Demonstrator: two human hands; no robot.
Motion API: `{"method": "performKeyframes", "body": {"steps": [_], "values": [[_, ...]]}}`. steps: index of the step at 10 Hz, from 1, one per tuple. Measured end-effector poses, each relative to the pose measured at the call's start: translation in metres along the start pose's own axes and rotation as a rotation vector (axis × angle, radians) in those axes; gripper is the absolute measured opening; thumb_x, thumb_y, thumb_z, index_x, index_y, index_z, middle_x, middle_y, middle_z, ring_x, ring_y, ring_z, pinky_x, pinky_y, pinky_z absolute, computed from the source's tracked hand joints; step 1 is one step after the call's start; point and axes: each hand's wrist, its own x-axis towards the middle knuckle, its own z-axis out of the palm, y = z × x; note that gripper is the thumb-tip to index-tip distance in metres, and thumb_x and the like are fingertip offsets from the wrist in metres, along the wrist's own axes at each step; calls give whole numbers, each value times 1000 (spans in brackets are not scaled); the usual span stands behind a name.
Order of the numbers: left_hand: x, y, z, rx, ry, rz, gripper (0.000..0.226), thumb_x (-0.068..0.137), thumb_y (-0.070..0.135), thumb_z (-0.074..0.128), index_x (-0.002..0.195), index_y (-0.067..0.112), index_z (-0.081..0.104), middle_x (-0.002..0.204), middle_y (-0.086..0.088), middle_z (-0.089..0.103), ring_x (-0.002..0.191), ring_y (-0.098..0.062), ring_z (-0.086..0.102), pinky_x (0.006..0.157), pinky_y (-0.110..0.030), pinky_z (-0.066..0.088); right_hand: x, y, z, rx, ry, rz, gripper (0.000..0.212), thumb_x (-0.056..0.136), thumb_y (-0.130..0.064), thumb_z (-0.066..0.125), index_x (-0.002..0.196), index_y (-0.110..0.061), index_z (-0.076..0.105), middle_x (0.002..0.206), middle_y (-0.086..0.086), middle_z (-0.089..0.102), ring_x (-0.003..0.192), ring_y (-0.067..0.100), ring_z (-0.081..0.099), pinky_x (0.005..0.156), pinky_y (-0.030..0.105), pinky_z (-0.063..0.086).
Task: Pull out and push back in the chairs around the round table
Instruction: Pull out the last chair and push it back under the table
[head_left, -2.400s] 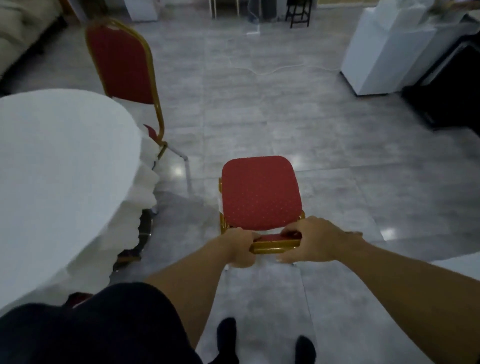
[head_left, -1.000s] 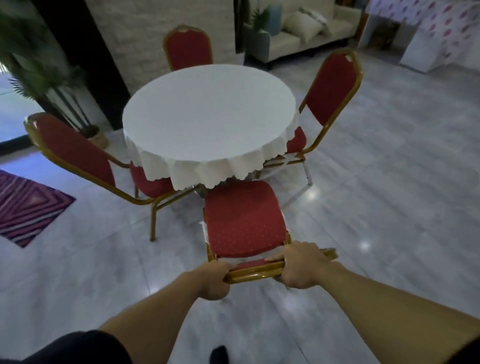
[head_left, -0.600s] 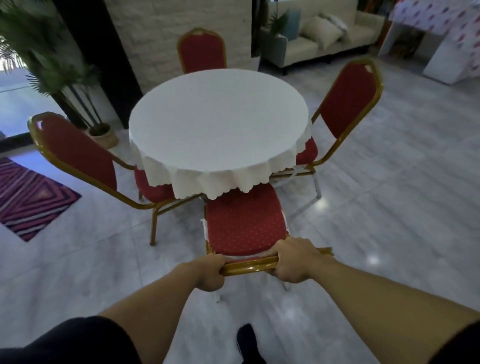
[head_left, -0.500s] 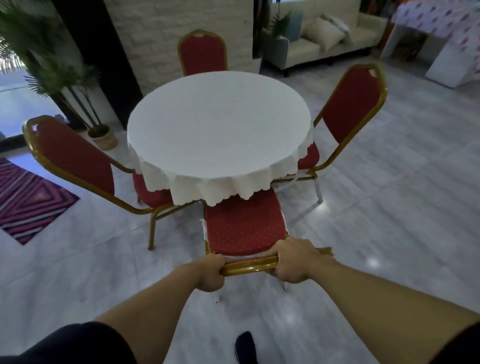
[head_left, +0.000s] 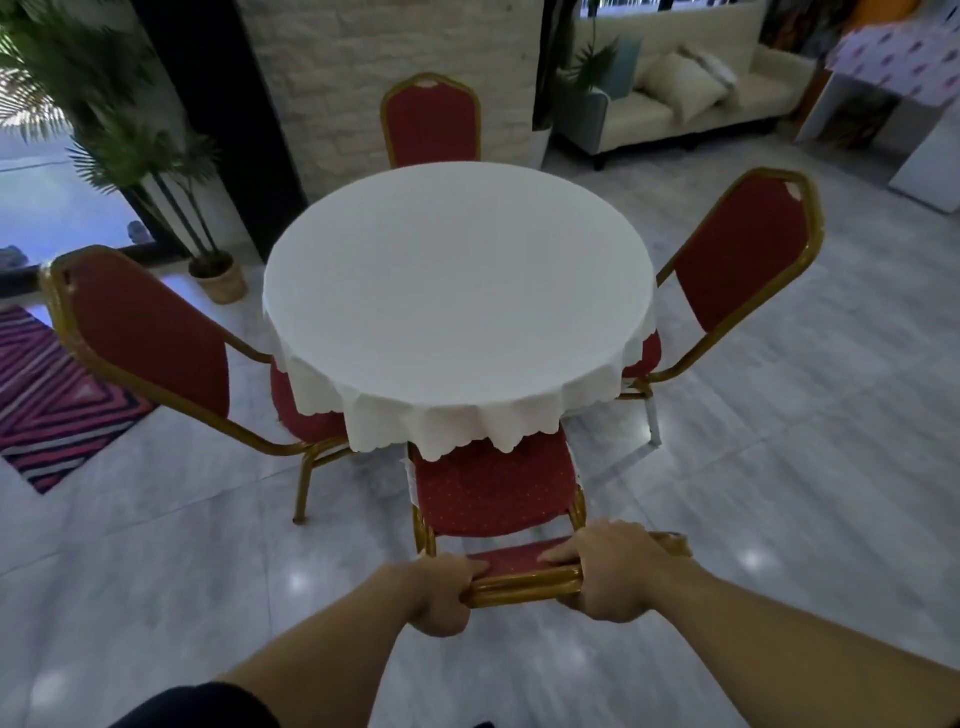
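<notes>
A round table (head_left: 457, 291) under a white scalloped cloth stands in the middle. The near chair (head_left: 493, 493), red seat and gold frame, has its front edge under the cloth. My left hand (head_left: 441, 592) grips the left end of its gold top rail. My right hand (head_left: 613, 569) grips the right end of the same rail. Three more red chairs stand around the table: a left chair (head_left: 150, 332), a right chair (head_left: 743, 254) and a far chair (head_left: 431, 122).
A potted palm (head_left: 156, 171) stands at the back left by a dark doorway. A striped red rug (head_left: 47, 395) lies on the left floor. A cream sofa (head_left: 691, 98) sits at the back right. A white brick pillar (head_left: 384, 67) rises behind the far chair.
I turned the near chair to face the table and pushed it forward. Its seat front has slid under the tablecloth. Both hands keep their hold on the top rail.
</notes>
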Motion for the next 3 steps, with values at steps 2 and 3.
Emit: {"method": "performKeyframes", "body": {"steps": [2, 3], "values": [[-4, 3, -12, -49, -100, -52, 73, 88, 26, 67, 155, 26, 39, 131, -3, 54, 117, -26, 55, 100, -42, 49, 1, 2, -14, 136, -148, -35, 96, 64, -89, 69, 143, -36, 59, 92, -18, 58, 86, 8, 57, 86, 32, 49], [-9, 14, -32, -185, -133, -98, 97, 73, 62, 81, 156, 34, 40, 156, 1, 46, 141, -31, 45, 117, -48, 37, -1, 5, -35, 171, -204, -30, 104, 53, -94, 73, 136, -34, 67, 92, -16, 67, 86, 4, 62, 84, 27, 50]]}}
